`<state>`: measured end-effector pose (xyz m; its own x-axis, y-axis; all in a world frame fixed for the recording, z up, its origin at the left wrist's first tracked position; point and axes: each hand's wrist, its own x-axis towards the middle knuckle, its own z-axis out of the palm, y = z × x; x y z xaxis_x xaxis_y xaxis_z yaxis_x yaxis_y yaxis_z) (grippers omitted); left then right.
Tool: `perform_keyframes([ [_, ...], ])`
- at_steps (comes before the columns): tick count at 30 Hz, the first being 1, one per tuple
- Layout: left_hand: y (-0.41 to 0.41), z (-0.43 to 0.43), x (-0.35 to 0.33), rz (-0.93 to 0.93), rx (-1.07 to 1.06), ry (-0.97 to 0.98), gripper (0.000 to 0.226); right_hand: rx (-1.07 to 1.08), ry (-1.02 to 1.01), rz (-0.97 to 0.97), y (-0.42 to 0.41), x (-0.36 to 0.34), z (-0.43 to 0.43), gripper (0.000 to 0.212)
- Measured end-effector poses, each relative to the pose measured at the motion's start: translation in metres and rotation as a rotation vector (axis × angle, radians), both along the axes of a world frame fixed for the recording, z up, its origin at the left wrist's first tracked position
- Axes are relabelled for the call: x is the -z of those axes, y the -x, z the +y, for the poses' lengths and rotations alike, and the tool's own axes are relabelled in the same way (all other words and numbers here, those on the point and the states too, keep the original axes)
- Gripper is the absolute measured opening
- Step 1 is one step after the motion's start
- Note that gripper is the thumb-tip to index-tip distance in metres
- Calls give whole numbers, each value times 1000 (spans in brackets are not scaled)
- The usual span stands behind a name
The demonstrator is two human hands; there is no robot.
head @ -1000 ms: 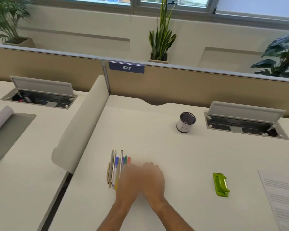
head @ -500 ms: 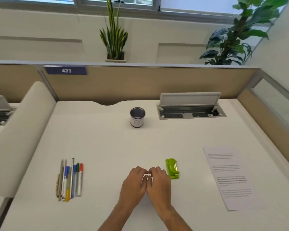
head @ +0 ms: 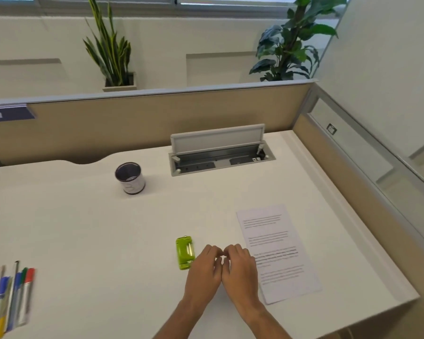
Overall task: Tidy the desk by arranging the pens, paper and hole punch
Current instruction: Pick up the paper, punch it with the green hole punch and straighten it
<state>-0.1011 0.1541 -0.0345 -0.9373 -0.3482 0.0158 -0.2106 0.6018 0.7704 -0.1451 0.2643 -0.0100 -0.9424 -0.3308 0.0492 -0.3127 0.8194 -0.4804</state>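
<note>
White counter (head: 83,228), round pen cup (head: 130,178) standing upright, open cable box (head: 218,152) behind it, tan partition (head: 157,123), two potted plants (head: 110,50) beyond

Bare desk (head: 83,228) lies between pens (head: 10,294) and hole punch (head: 185,252).

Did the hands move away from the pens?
Yes. The left hand and right hand went rightward across the desk, from beside the pens to between the hole punch and paper.

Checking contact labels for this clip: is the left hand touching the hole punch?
Cannot tell. In the head view the left hand overlaps the right edge of the hole punch, with no gap visible, but it may only be hovering in front of it.
</note>
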Motion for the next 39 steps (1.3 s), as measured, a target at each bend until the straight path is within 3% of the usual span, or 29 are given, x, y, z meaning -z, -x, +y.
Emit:
perform_keyframes([
  [9, 63, 81, 10, -114, -56, 26, 9, 27, 30, -52, 59, 11, 86, 15],
  [13, 79, 95, 12, -243, -113, 37, 41, 155, 119, -62, 83, 14, 116, 21],
  [18, 87, 94, 19, -385, -50, 87, 90, 399, -60, -55, 114, 18, 164, 42],
  [22, 89, 92, 27, -454, -34, 119, 98, 531, -153, -224, 122, 23, 184, 62],
  [26, 93, 91, 30, -464, -23, 132, 97, 489, -177, -292, 122, 27, 180, 57],
  [31, 93, 91, 29, -478, -13, 151, 96, 554, 19, -487, 139, 25, 178, 38],
  [36, 92, 90, 29, -470, -11, 149, 96, 550, 523, -813, 165, 5, 192, 41],
  [39, 91, 92, 29, -464, -25, 133, 96, 457, 615, -903, 171, -8, 201, 32],
])
